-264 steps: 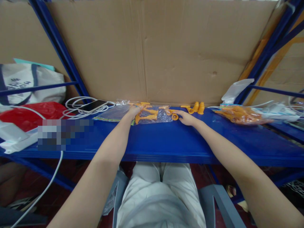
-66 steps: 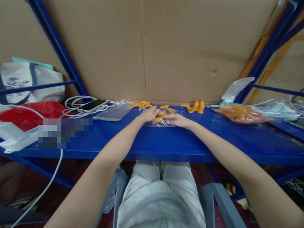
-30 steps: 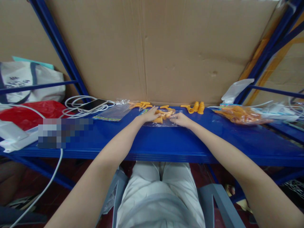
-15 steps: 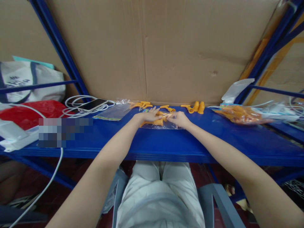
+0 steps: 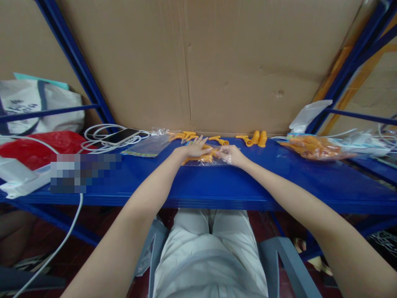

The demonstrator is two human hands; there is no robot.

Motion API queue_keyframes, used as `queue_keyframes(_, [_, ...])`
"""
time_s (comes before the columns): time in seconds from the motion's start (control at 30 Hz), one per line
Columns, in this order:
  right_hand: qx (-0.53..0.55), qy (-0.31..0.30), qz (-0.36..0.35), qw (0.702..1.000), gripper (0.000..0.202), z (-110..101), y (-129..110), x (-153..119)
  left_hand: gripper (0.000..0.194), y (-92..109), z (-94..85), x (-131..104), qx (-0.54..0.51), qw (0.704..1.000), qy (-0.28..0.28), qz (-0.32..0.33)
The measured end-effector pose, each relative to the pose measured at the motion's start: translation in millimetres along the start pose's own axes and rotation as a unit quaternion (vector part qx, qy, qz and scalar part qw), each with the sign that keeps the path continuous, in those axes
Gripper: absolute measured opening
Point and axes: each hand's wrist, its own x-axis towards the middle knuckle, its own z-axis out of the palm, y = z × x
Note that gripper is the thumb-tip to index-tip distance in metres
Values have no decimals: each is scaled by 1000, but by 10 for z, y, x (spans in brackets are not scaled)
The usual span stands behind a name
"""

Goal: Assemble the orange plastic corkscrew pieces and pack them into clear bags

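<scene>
Knees in pale trousers (image 5: 211, 256) fill the bottom centre of the frame, under the blue shelf (image 5: 217, 186). Above them, at the centre, both hands meet on a small clear bag (image 5: 207, 158) with orange pieces inside, lying on the shelf. The left hand (image 5: 191, 150) lies on it with fingers spread; the right hand (image 5: 231, 155) pinches the bag's right end. Behind, near the cardboard wall (image 5: 217, 66), loose orange pieces (image 5: 254, 139) lie. At centre left is a phone (image 5: 121, 135) on white cables, at far right a full bag (image 5: 313, 147).

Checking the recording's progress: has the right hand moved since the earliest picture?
Yes. The right hand has moved left, away from the upright orange pieces, toward the left hand.
</scene>
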Motion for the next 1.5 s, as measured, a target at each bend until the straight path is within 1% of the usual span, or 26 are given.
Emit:
queue_keyframes(0.1, [33, -41, -28, 998, 43, 11, -7, -9, 81, -50, 4, 43, 0, 999, 30, 18])
queue_keyframes(0.23, [14, -93, -70, 993, 37, -21, -16, -14, 75, -114, 28, 101, 2, 996, 72, 52])
queue_keyframes(0.3, [9, -110, -58, 992, 35, -48, -12, -10, 72, -130, 45, 124, 1, 994, 90, 55])
queue_keyframes(0.37, [14, -126, -30, 991, 35, -78, -15, -7, 70, -137, 61, 139, 0, 993, 101, 56])
queue_keyframes(0.47, [34, -160, 2, 987, 37, -120, -43, -10, 69, -143, 73, 152, 2, 992, 111, 62])
queue_keyframes(0.53, [49, -178, 11, 983, 38, -140, -70, -13, 70, -152, 74, 159, 2, 991, 114, 68])
queue_keyframes(0.63, [59, -187, 13, 981, 38, -151, -95, -12, 70, -173, 68, 168, 2, 990, 122, 73])
queue_keyframes(0.73, [63, -192, -2, 979, 41, -144, -103, -6, 67, -168, 55, 155, 5, 988, 135, 74])
queue_keyframes(0.8, [65, -198, -22, 978, 43, -135, -111, -3, 65, -130, 46, 125, 3, 988, 134, 71])
queue_keyframes(0.9, [66, -200, -42, 977, 44, -120, -134, -3, 70, -25, 42, 62, -11, 993, 104, 52])
queue_keyframes(0.97, [68, -187, -43, 979, 39, -114, -152, -6, 75, 57, 51, 27, -14, 997, 62, 32])
queue_keyframes(1.03, [69, -171, -25, 983, 30, -120, -167, -10, 77, 124, 66, 7, -6, 1000, 18, 7])
queue_keyframes(1.1, [67, -157, 21, 985, 20, -149, -175, -12, 78, 166, 79, 1, 3, 1000, -15, -9])
queue_keyframes(1.17, [59, -118, 67, 989, 17, -207, -168, -7, 80, 179, 86, 3, 8, 999, -34, -14])
queue_keyframes(1.23, [42, -30, 88, 995, 22, -295, -139, 8, 81, 170, 88, 12, 8, 999, -39, -15])
queue_keyframes(1.3, [11, 74, 89, 993, 25, -396, -78, 31, 80, 147, 88, 25, 6, 999, -37, -15])
queue_keyframes(1.33, [-10, 102, 87, 991, 24, -444, -37, 43, 80, 133, 88, 33, 5, 999, -36, -13])
queue_keyframes(1.4, [-59, 135, 87, 985, 22, -521, 63, 67, 80, 104, 87, 49, 5, 999, -34, -9])
queue_keyframes(1.5, [-117, 147, 97, 977, 22, -560, 221, 98, 81, 67, 74, 62, 6, 999, -35, -20])
